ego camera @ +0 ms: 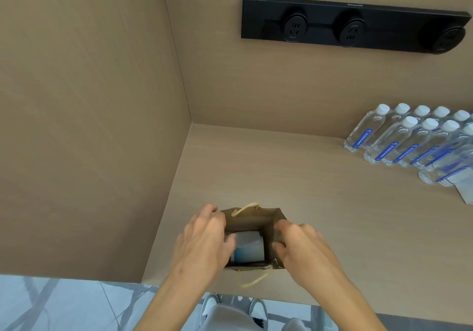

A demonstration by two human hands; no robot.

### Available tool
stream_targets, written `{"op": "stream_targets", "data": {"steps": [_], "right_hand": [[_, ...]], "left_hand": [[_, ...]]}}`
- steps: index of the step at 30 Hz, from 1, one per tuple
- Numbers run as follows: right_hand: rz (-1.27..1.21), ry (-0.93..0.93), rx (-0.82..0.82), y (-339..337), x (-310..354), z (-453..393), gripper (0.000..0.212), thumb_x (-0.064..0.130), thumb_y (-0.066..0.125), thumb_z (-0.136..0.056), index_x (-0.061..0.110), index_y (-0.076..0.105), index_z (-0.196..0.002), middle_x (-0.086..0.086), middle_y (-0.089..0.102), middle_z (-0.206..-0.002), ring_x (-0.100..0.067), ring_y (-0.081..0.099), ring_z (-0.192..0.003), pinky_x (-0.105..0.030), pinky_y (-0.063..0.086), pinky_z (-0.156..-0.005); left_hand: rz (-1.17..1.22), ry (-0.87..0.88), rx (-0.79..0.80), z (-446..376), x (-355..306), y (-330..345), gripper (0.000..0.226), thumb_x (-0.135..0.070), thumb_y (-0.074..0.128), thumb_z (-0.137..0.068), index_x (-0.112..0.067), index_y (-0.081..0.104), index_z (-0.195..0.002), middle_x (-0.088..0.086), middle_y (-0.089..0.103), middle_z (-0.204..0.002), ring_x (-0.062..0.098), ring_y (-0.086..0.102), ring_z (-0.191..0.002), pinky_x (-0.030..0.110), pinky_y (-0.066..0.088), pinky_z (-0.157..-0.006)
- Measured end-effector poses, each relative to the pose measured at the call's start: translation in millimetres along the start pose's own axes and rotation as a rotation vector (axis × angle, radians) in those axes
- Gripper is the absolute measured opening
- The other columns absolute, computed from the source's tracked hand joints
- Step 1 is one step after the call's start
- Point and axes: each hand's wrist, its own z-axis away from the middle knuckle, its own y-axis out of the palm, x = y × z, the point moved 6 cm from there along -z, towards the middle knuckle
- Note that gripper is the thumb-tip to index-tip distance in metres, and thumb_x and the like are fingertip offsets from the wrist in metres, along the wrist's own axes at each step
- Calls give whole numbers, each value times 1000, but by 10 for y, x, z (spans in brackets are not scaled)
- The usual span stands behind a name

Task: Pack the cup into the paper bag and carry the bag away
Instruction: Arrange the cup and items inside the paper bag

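Note:
A small brown paper bag (pixel 252 219) with pale cord handles stands upright near the front edge of the wooden counter (pixel 320 190), its mouth held wide. Inside it lies the cup (pixel 248 247), grey-white with a blue patch, seen from above. My left hand (pixel 204 238) grips the bag's left rim, with its fingers reaching down inside next to the cup. My right hand (pixel 299 246) pinches the bag's right rim and pulls it outward. One handle loops up at the far side, the other hangs over the near side.
Several clear water bottles (pixel 409 141) with white caps and blue labels stand in rows at the back right. A black socket strip (pixel 353 23) is fixed on the rear wall. A side wall (pixel 89 126) closes the left. My shoes (pixel 233 307) show on the floor below.

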Motion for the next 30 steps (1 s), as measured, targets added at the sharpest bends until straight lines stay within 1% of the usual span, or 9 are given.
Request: {"op": "stream_targets", "data": {"steps": [4,8,13,15,18,20,23,26,30], "right_hand": [[11,19,21,29,-79,110,20,23,42,-89,27,51,-107,3,47,-73,-28,57,-73,-37,46,-56],[150,77,14,-60,-123,198,37,16,46,-85,35,45,-117,5,41,-72,-27,46,-68,-34,38,-54],[418,-360,-378,-352,131,293,33,-7,37,-74,7,65,-84,-9,57,-100,-31,44,-83,-36,32,-66],[354,-566,-287,-319,179,278,20,4,48,-88,8,67,-88,-4,62,-99,-26,51,-88,-32,37,-77],[618,-750,142,-96,147,191,11,1,65,-80,12,67,-82,-3,64,-87,-25,61,-74,-32,43,-56],[704,-566,419,-31,48,12,18,-7,55,-81,8,64,-88,-11,64,-91,-32,65,-75,-31,38,-48],[554,-298,495,38,83,-377,16,-5,53,-86,8,61,-92,-11,62,-83,-26,59,-62,-29,41,-44],[448,-44,660,308,64,-634,23,-1,52,-93,1,62,-114,-16,69,-103,-29,65,-77,-36,58,-68],[251,241,798,651,-149,-747,41,12,46,-100,-4,46,-138,-22,62,-128,-32,68,-107,-37,55,-93]], "left_hand": [[117,11,58,66,121,50,56,-2,46,-82,-28,45,-132,-9,41,-138,30,58,-104,44,50,-88],[207,43,117,122,74,153,69,3,41,-76,-31,38,-136,-13,31,-149,30,53,-117,43,45,-98],[253,62,143,108,-25,277,72,-4,44,-80,-27,24,-145,-10,26,-153,28,46,-127,38,40,-103],[264,68,140,61,-48,295,71,-5,45,-81,-23,25,-147,-7,26,-154,25,42,-131,34,36,-106],[290,73,128,6,-52,286,69,-5,45,-81,-20,28,-146,-6,28,-154,20,37,-134,29,33,-105],[314,101,126,-8,-80,288,68,-5,45,-81,-19,31,-145,-6,28,-155,19,36,-136,29,32,-108],[333,149,147,6,-170,335,69,-5,45,-81,-18,30,-146,-5,24,-157,20,33,-139,30,31,-112],[350,158,141,-1,-209,362,69,-4,44,-81,-18,29,-146,-5,23,-156,20,35,-137,29,32,-108],[354,168,149,-32,-240,379,66,-3,42,-80,-17,31,-144,-4,22,-157,23,36,-136,31,33,-110]]}}
